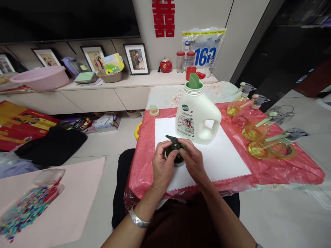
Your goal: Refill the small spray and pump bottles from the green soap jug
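A dark green pump bottle [178, 161] stands upright near the front of a white mat [222, 162], its black pump head [172, 139] pointing up and left. My left hand [163, 163] wraps its left side, thumb at the collar below the pump. From the right, my right hand [193, 158] closes around the same bottle, fingers near the collar. Just behind stands a large white detergent jug [199, 113] with its mouth uncapped and a green spout [193, 81] showing in it. A small translucent cap [154, 110] sits beyond the mat's left corner.
Several spray bottles [254, 112] with yellow and pink liquid stand to the right on the red plastic cover [289, 168]; a roll of tape [283, 151] lies beside them. Behind, a shelf [134, 81] holds frames, jars and a pink basin [42, 77]. Small coloured pieces [24, 210] cover a pink surface at left.
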A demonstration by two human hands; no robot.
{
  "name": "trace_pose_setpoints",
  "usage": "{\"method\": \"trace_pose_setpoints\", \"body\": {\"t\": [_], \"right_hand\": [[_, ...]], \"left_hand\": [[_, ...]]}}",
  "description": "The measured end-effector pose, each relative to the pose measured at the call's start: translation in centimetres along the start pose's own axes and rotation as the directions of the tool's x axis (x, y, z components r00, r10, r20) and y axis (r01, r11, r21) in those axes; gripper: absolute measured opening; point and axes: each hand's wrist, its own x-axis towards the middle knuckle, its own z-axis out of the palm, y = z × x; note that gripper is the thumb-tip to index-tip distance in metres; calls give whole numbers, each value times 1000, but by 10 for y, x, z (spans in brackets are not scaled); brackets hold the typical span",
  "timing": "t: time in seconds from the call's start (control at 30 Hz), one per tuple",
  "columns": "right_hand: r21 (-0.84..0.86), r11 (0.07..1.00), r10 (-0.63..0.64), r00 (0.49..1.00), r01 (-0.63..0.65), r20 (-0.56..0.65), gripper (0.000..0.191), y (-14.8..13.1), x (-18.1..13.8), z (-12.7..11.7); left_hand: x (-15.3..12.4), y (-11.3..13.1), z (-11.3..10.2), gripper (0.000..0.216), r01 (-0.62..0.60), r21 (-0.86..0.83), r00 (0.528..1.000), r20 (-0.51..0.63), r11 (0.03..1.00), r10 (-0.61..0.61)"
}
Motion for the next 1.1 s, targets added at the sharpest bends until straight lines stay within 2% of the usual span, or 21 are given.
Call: {"method": "trace_pose_setpoints", "body": {"t": [0.2,0.37,0.5,0.63,0.87,0.97,1.1], "right_hand": [[-5,1000,-14,1000,14,-5,33,4,0,1],[4,1000,-21,1000,20,13,36,5,0,0],[32,999,0,999,-2,55,35,1,-1,-1],[34,998,43,998,-44,47,34,-1,-1,-1],[25,999,49,999,-49,-5,40,4,1,2],[22,999,43,999,-42,-25,41,7,1,1],[57,994,91,996,-92,11,43,8,-2,-2]], "left_hand": [[0,0,-1,23,-62,16,997,42,998,61],[1,1,2,22,-49,20,999,-6,999,49],[1,2,1,18,-95,60,995,-5,994,96],[-1,1,1,16,-118,82,993,-12,990,119],[-2,-1,5,29,-18,-32,1000,-1,999,18],[0,-2,4,27,10,-26,1000,-1,1000,-10],[2,-2,1,24,15,-38,1000,23,999,-14]]}}
